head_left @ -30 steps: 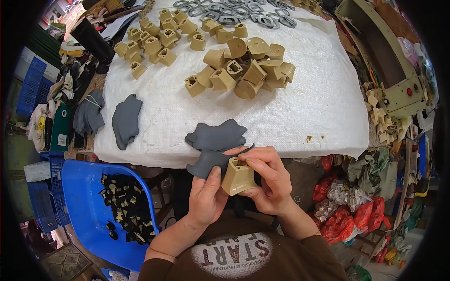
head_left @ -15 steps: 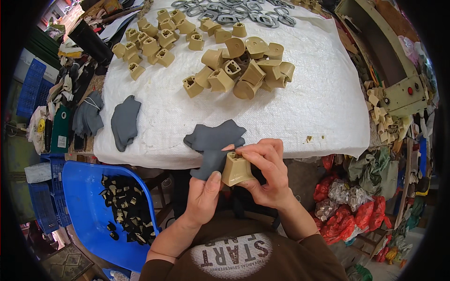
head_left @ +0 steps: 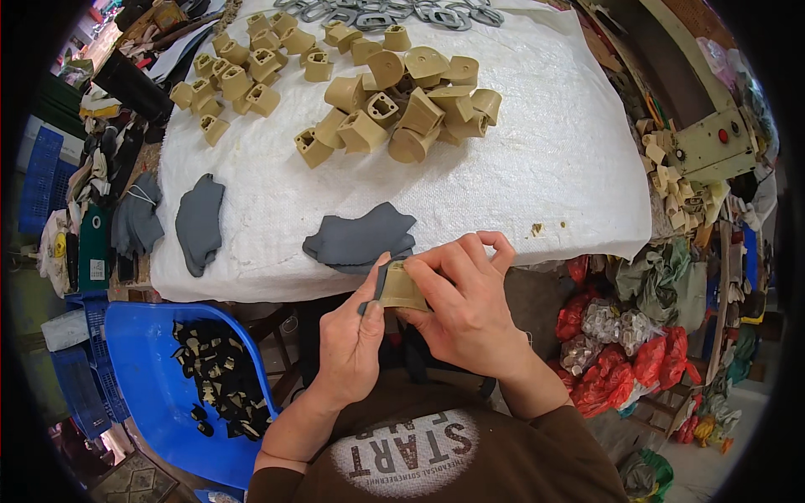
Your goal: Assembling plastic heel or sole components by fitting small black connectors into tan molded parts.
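Note:
In front of my body, just off the table's near edge, my right hand (head_left: 471, 312) grips a beige plastic shoe heel (head_left: 401, 288) from its right side. My left hand (head_left: 349, 350) is closed on a dark grey leather piece (head_left: 381, 278) and presses it against the heel's left side. The leather shows mostly edge-on, and fingers hide part of it. A small stack of like grey leather pieces (head_left: 360, 235) lies on the table just beyond my hands. Farther back sits a heap of beige heels (head_left: 363, 132), with another loose group of heels (head_left: 235, 82) to its left.
White woven sheeting (head_left: 503, 193) covers the table. More grey pieces (head_left: 199, 222) lie at its left, and grey rings (head_left: 369, 18) at the far edge. A blue basin (head_left: 147, 377) holding small black-and-beige parts stands lower left. Red plastic bags (head_left: 608, 381) are at right, below a beige machine (head_left: 713, 147).
The leather piece, hanging flat left of the heel before, is now turned edge-on against the heel's side. My hands have come closer together, and the whole view has shifted slightly.

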Tool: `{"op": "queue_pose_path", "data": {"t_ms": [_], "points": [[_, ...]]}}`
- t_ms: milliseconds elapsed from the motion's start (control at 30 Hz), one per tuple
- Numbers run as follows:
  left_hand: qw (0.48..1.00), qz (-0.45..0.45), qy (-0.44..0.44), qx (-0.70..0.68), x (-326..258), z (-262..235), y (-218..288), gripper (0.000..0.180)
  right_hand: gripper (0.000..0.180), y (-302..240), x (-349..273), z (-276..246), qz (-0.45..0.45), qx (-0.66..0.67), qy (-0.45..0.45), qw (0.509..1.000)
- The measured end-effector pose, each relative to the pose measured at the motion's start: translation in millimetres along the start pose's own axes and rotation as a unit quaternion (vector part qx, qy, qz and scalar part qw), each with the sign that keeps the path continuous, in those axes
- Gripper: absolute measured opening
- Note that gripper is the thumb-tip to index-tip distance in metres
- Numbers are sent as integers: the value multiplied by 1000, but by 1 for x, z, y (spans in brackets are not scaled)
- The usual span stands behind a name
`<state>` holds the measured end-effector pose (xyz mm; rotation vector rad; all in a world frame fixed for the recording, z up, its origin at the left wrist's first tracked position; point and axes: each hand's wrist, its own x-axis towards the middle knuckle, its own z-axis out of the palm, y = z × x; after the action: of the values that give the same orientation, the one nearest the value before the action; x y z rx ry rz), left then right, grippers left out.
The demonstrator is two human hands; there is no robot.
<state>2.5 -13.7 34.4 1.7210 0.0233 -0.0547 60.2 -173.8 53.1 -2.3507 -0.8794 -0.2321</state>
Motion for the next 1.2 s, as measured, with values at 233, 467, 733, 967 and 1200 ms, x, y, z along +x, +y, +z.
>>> {"op": "queue_pose_path", "data": {"t_ms": [233, 467, 733, 967, 1200], "points": [[986, 56, -40, 149, 0, 5, 4, 52, 41, 14, -4, 12, -29, 21, 29, 999], [923, -139, -191, -304, 11, -16, -36, 58, 48, 27, -9, 16, -98, 141, 46, 984], [919, -102, -198, -326, 15, -3, -25, 33, 44, 19, -7, 13, -104, 218, -7, 970], [942, -81, -81, -316, 7, 11, -30, 34, 44, 25, -5, 13, -97, 222, 6, 970], [977, 189, 55, -87, -2, 0, -34, 23, 42, 30, -6, 10, -79, 213, 31, 973]]}}
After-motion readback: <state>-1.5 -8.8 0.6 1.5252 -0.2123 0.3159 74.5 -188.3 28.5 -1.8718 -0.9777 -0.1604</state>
